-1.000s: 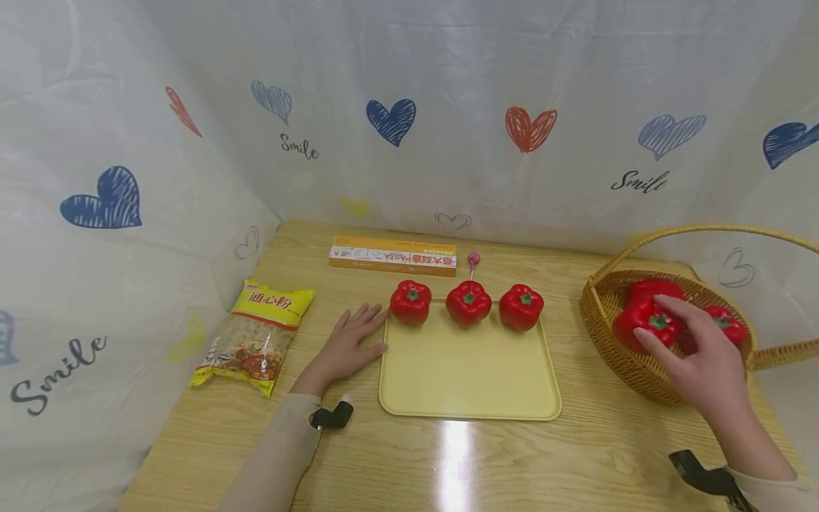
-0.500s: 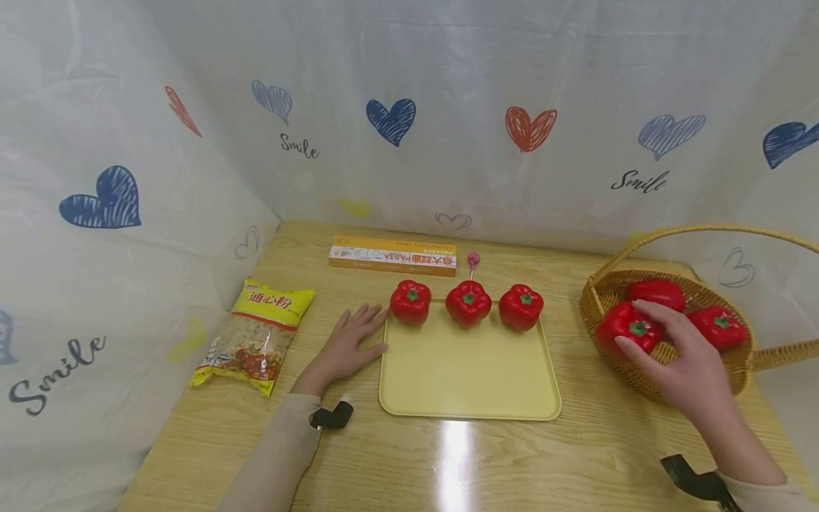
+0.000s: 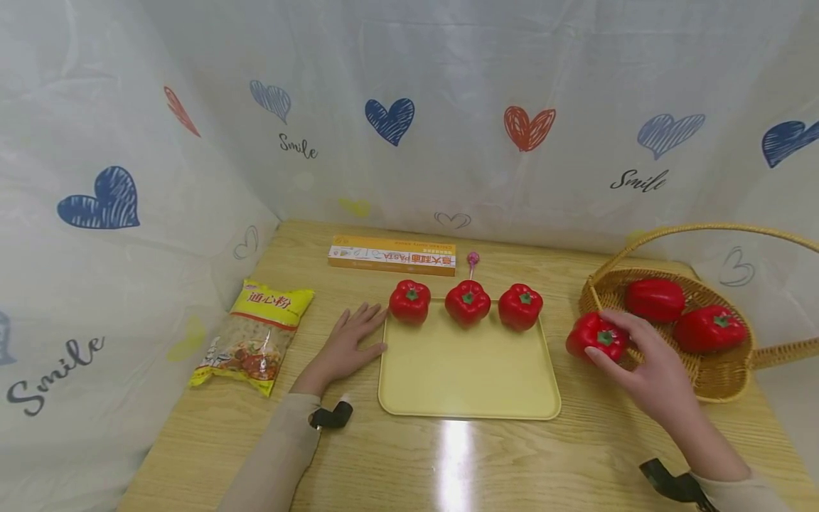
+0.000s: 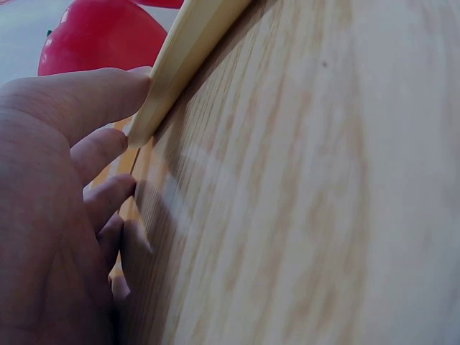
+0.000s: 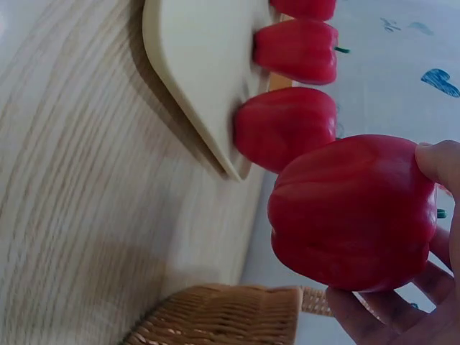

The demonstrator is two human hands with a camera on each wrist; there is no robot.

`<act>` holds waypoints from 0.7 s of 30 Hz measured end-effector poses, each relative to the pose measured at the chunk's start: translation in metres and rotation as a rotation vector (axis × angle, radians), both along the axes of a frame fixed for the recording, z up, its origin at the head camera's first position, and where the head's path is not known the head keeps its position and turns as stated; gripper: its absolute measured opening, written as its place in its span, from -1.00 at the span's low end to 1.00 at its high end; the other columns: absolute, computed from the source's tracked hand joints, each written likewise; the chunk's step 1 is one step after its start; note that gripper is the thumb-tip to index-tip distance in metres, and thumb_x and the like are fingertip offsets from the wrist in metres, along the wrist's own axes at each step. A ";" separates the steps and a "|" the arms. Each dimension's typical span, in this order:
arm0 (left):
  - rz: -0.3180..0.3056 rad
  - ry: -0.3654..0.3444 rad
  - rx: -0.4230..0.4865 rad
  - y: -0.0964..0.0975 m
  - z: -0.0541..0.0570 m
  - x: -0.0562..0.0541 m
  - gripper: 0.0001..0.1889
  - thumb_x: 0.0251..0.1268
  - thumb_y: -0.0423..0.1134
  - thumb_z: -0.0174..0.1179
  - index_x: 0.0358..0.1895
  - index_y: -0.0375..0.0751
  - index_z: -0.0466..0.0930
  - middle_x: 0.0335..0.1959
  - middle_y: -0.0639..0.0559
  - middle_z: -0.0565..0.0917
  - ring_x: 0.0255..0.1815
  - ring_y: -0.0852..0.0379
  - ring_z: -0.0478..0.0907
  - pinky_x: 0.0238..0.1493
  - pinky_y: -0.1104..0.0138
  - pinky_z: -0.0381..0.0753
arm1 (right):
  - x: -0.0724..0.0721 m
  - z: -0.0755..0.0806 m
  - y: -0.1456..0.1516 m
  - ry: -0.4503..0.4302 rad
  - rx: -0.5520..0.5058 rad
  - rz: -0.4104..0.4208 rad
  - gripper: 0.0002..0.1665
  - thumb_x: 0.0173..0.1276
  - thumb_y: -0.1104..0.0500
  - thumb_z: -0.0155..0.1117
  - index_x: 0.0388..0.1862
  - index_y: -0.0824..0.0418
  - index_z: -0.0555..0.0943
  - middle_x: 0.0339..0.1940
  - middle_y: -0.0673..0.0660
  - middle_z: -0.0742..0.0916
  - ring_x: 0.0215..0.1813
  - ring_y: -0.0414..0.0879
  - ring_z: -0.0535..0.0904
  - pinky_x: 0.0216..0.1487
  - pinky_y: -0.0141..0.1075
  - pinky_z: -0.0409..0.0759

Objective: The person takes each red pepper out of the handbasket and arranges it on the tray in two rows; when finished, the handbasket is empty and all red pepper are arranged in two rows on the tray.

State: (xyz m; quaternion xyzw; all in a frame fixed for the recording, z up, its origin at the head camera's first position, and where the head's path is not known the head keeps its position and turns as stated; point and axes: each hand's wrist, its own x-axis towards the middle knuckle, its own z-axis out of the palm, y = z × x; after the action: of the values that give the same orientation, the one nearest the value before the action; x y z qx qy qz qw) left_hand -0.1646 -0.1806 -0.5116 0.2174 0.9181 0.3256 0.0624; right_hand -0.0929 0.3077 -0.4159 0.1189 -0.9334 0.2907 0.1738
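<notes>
In the head view my right hand (image 3: 652,370) grips a red bell pepper (image 3: 596,337) by its upper part, over the left rim of the wicker basket (image 3: 716,387). The right wrist view shows this pepper (image 5: 352,212) held between thumb and fingers, raised above the table. Two more red peppers (image 3: 654,299) lie inside the basket. Three red peppers (image 3: 468,304) stand in a row along the far edge of the yellow tray (image 3: 470,377). My left hand (image 3: 345,348) lies with fingers spread at the tray's left edge, thumb touching the rim (image 4: 162,86).
A yellow bag of pasta (image 3: 256,338) lies at the left. Behind the tray are a pasta box (image 3: 392,256) and a pink lollipop (image 3: 473,259). The basket's tall handle (image 3: 704,227) arches at the right. A printed curtain (image 3: 448,178) borders the table.
My right hand has lifted the pepper out of the basket and carried it left, past the basket's rim. The left hand has stayed in place.
</notes>
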 end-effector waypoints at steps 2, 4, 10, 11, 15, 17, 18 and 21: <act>0.000 0.000 0.000 0.000 0.000 0.000 -0.29 0.47 0.04 0.20 0.59 -0.05 0.21 0.62 -0.06 0.15 0.67 -0.08 -0.10 0.63 -0.03 -0.39 | 0.000 -0.002 -0.004 0.008 0.000 0.011 -0.23 0.08 0.23 0.65 0.30 0.20 0.58 0.23 0.28 0.64 0.22 -0.24 0.47 0.08 -0.86 0.16; 0.000 0.000 0.001 0.000 0.001 0.001 -0.29 0.47 0.04 0.20 0.59 -0.06 0.21 0.62 -0.07 0.16 0.67 -0.09 -0.10 0.63 -0.04 -0.39 | -0.001 -0.003 -0.007 0.009 0.004 0.014 -0.24 0.06 0.23 0.66 0.28 0.20 0.58 0.22 0.28 0.65 0.19 -0.03 0.51 0.08 -0.86 0.15; 0.000 -0.004 0.005 0.000 0.002 0.001 -0.29 0.47 0.04 0.19 0.59 -0.06 0.22 0.62 -0.07 0.15 0.67 -0.09 -0.11 0.63 -0.04 -0.40 | -0.003 -0.006 -0.015 -0.010 0.011 0.042 -0.23 0.06 0.19 0.67 0.28 0.18 0.58 0.22 0.30 0.64 0.14 0.22 0.55 0.04 -0.81 0.18; 0.001 -0.004 0.004 0.000 0.002 0.001 -0.29 0.47 0.04 0.19 0.59 -0.06 0.22 0.62 -0.07 0.15 0.67 -0.09 -0.11 0.63 -0.03 -0.40 | -0.003 -0.007 -0.017 -0.014 0.008 0.050 -0.23 0.06 0.18 0.67 0.28 0.18 0.58 0.22 0.30 0.64 0.14 0.22 0.55 0.03 -0.80 0.19; 0.000 -0.005 0.000 0.000 0.003 0.002 -0.29 0.48 0.04 0.19 0.59 -0.06 0.22 0.62 -0.07 0.15 0.67 -0.09 -0.11 0.63 -0.03 -0.40 | -0.006 -0.010 -0.024 -0.020 0.005 0.078 -0.25 0.07 0.19 0.66 0.27 0.18 0.58 0.20 0.27 0.66 0.15 0.20 0.55 0.07 -0.79 0.19; 0.001 -0.007 0.000 0.001 0.003 0.002 -0.29 0.48 0.04 0.19 0.59 -0.06 0.22 0.62 -0.06 0.15 0.67 -0.09 -0.11 0.63 -0.03 -0.40 | -0.007 -0.011 -0.027 -0.018 0.007 0.088 -0.25 0.07 0.19 0.66 0.27 0.18 0.58 0.19 0.25 0.66 0.11 0.13 0.56 0.05 -0.77 0.27; 0.001 -0.008 0.000 0.001 0.003 0.002 -0.29 0.48 0.04 0.19 0.59 -0.06 0.22 0.62 -0.06 0.15 0.67 -0.09 -0.11 0.63 -0.03 -0.40 | -0.007 -0.012 -0.029 -0.017 0.009 0.093 -0.26 0.08 0.19 0.66 0.27 0.17 0.58 0.20 0.23 0.66 0.10 0.09 0.56 0.04 -0.76 0.30; 0.002 -0.009 0.002 0.001 0.003 0.001 -0.29 0.48 0.04 0.19 0.59 -0.05 0.21 0.63 -0.06 0.15 0.67 -0.08 -0.11 0.63 -0.03 -0.41 | -0.009 -0.015 -0.034 -0.015 0.004 0.108 -0.25 0.07 0.20 0.67 0.27 0.18 0.58 0.19 0.20 0.66 0.05 -0.01 0.55 -0.02 -0.78 0.37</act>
State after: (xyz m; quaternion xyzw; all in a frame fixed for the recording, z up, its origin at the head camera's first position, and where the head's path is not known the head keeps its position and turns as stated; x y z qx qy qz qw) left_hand -0.1631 -0.1800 -0.5086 0.2150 0.9177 0.3276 0.0661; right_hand -0.1016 0.2738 -0.4309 0.1672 -0.9275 0.2985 0.1505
